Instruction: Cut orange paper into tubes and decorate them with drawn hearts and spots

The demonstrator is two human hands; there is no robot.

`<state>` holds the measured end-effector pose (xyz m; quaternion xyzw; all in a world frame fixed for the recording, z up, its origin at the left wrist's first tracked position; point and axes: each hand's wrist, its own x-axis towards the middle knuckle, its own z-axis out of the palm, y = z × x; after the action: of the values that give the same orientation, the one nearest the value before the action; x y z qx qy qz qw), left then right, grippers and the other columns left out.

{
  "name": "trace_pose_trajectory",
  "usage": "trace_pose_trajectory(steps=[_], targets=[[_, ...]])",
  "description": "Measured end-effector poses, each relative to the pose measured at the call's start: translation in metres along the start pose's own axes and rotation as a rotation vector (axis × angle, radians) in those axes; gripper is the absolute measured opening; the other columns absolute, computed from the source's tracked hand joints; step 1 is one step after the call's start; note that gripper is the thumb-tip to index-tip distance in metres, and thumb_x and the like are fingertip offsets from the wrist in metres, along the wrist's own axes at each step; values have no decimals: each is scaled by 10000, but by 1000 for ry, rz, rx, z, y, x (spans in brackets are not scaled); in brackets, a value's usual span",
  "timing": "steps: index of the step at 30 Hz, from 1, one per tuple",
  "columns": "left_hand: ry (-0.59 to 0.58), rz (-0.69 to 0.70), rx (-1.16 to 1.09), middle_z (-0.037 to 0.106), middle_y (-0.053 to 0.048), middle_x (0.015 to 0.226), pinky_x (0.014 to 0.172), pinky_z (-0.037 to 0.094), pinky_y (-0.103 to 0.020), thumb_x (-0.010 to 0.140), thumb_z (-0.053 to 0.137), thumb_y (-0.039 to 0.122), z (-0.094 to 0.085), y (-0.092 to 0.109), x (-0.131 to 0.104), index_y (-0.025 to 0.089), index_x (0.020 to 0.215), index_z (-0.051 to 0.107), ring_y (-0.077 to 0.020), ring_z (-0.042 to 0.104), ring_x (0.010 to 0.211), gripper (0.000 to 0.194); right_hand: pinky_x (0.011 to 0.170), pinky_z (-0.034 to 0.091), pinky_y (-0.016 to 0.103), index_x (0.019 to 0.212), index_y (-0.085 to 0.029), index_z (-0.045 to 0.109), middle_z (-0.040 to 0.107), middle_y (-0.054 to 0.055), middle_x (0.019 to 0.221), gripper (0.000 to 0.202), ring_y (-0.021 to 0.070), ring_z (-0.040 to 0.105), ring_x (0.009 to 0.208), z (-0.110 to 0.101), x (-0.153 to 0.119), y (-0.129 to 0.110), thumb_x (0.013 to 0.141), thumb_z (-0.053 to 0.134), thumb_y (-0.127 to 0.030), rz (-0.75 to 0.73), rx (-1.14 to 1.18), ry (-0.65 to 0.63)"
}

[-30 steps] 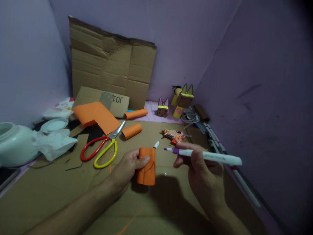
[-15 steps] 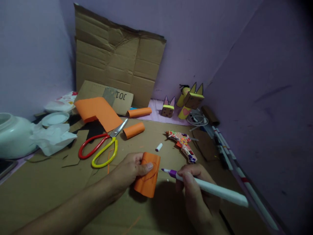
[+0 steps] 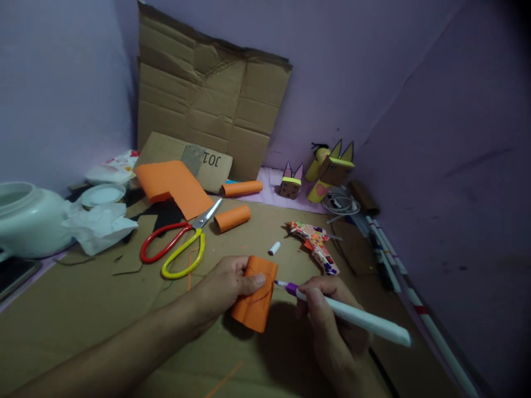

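Note:
My left hand point(image 3: 232, 282) is closed on an orange paper tube point(image 3: 255, 312), its thumb pressed on the front. A curved dark outline is drawn on the tube, partly covered by the thumb. My right hand point(image 3: 332, 315) grips a white marker point(image 3: 365, 320) with a purple collar. The marker's purple tip is at the tube's right edge; whether it touches cannot be told. A small white cap point(image 3: 274, 248) lies on the cardboard just behind the tube. Scissors point(image 3: 199, 221) with one red and one yellow handle lie spread to the left.
Two more orange rolls point(image 3: 233, 218) and an orange paper sheet point(image 3: 178, 185) lie behind. A patterned glue gun point(image 3: 314, 243) rests at right. Cardboard animal figures point(image 3: 334, 170) stand near the wall. A white pot point(image 3: 37, 221) sits at left, a leaning cardboard sheet point(image 3: 211, 83) at the back.
The marker tip has come closer to the tube's right edge. The view has shifted slightly, so the whole scene sits a little farther right.

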<state>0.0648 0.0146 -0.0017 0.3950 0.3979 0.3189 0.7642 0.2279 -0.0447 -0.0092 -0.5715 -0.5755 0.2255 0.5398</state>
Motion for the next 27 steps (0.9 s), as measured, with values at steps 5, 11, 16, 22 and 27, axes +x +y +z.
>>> trace_pose_trajectory(steps=[5,11,16,22,27], targets=[[5,-25,12,609,-2,688,595,385,-231,573,793,395,-1,0,1,117,784,635,-112,513,624,384,434,295,246,731,-220,599,539,-32,513,313,108,431,444,0,-1,0,905,496,-459,31,1,-16],[26,-35,39,587,8,672,591,371,-234,579,761,340,1,2,-2,131,738,601,-107,494,612,308,428,263,254,724,-224,594,504,-48,486,304,99,392,413,0,-1,0,904,503,-451,40,22,-42],[18,-37,33,594,-4,691,618,387,-248,568,756,352,1,1,0,134,747,595,-126,514,642,325,430,265,253,724,-218,602,505,-42,478,313,111,423,435,0,-1,1,900,511,-461,23,7,-39],[31,-47,36,582,0,678,597,378,-237,551,760,326,3,2,-3,133,728,587,-117,495,623,314,423,246,259,716,-215,592,497,-43,488,344,107,388,415,1,-1,-2,898,500,-491,45,17,-40],[24,-41,32,589,2,688,595,386,-232,554,770,311,3,3,-3,130,747,605,-117,504,632,312,418,260,255,698,-212,589,494,-43,476,355,107,397,406,1,0,-1,895,509,-497,41,2,-26]])
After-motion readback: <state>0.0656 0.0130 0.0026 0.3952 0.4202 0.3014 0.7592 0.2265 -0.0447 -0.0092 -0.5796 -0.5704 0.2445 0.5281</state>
